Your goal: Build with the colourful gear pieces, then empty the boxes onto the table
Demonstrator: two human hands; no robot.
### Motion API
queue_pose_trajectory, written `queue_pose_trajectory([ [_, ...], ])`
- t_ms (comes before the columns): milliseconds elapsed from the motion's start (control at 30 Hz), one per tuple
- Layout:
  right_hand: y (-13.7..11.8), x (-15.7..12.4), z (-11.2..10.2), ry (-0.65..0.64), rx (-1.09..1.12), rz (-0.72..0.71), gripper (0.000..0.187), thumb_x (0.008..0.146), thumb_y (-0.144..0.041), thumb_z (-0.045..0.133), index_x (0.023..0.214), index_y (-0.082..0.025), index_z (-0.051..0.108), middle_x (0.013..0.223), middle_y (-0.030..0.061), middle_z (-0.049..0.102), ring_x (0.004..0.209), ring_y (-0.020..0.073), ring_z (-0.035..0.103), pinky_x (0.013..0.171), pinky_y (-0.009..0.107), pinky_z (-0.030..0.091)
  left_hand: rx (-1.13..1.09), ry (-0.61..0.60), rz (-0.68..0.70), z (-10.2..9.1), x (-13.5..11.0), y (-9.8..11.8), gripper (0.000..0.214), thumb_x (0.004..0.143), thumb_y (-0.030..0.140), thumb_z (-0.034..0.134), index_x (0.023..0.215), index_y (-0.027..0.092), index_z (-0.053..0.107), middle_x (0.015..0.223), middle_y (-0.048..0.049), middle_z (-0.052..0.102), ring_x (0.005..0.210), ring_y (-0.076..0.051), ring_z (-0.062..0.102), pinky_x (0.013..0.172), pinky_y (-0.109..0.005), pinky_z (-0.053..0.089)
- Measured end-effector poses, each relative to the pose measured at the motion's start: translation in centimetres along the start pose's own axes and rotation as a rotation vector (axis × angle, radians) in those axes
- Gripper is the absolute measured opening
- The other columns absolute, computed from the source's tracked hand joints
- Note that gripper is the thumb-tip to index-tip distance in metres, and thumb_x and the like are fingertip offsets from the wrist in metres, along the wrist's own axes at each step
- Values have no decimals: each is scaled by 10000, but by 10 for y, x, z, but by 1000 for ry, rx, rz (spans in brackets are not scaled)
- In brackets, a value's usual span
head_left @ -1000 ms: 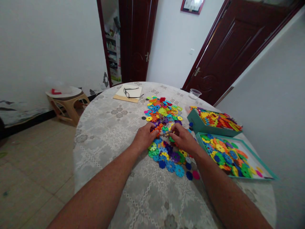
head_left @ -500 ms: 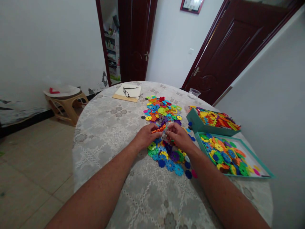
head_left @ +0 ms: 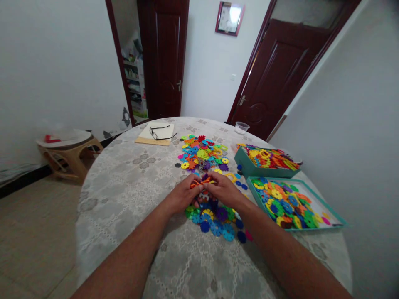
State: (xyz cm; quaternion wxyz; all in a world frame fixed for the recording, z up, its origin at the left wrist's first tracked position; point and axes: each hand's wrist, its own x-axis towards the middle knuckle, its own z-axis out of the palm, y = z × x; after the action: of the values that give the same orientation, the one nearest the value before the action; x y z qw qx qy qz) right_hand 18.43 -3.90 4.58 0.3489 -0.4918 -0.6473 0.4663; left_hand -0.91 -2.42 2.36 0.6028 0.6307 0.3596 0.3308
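My left hand (head_left: 183,195) and my right hand (head_left: 225,190) meet over the middle of the table, fingers closed from both sides on an orange interlocking plastic piece (head_left: 197,182). A purple bit shows at its top, and whether it is joined on I cannot tell. Beneath and in front of the hands lie loose gear-shaped discs (head_left: 216,227), mostly blue, green, yellow and purple. Beyond the fingers spreads a mixed heap of notched discs (head_left: 202,153) in many colours. My fingers hide part of the held piece.
To the right stand a teal box (head_left: 249,166) full of coloured pieces and a shallow teal tray (head_left: 314,187) of discs. Eyeglasses (head_left: 158,135) rest on a pale notebook (head_left: 145,137) at the back left. A clear plastic cup (head_left: 241,127) is near the far edge.
My hands have come together, and the right fingers now grip the orange piece that the left hand held. The camera view has tilted up and shifted right.
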Motion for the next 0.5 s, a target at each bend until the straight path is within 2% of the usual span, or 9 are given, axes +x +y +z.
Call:
queue_pose_trajectory([
  [67, -5, 0, -4, -42, 13, 12, 197, 912, -401, 659, 1027, -242, 637, 782, -25, 640, 587, 126, 579, 502, 231, 480, 4, -1, -31, 1, -3, 4, 353, 938, 508, 636, 1125, 219, 554, 825, -15, 702, 604, -143, 677, 523, -246, 557],
  [167, -9, 1, -15, -73, 66, 83, 245, 876, -422, 714, 1023, -240, 643, 729, -49, 615, 543, 112, 539, 471, 217, 449, -19, 30, -47, 2, -5, 9, 434, 921, 526, 656, 1214, 227, 539, 854, -18, 703, 609, -148, 688, 537, -257, 562],
  [300, -12, 13, -44, -46, 189, 118, 280, 824, -419, 770, 962, -218, 632, 714, -57, 605, 528, 93, 511, 479, 208, 434, -100, 90, -28, 3, -2, 10, 443, 883, 500, 686, 1200, 214, 566, 792, -10, 690, 634, -166, 687, 567, -273, 561],
  [400, -14, 33, -83, 70, 241, 118, 304, 775, -377, 816, 946, -198, 639, 736, -45, 622, 523, 77, 507, 477, 194, 433, -86, 206, -38, 0, 0, 10, 379, 861, 505, 681, 1082, 205, 614, 839, -33, 712, 671, -173, 677, 578, -282, 558],
  [500, -19, 63, -135, 316, 199, 139, 242, 761, -281, 832, 882, -187, 644, 708, -31, 634, 528, 83, 539, 470, 182, 447, 16, 321, -38, -5, 0, 10, 314, 876, 504, 639, 973, 206, 646, 781, -23, 705, 637, -169, 644, 589, -281, 532],
])
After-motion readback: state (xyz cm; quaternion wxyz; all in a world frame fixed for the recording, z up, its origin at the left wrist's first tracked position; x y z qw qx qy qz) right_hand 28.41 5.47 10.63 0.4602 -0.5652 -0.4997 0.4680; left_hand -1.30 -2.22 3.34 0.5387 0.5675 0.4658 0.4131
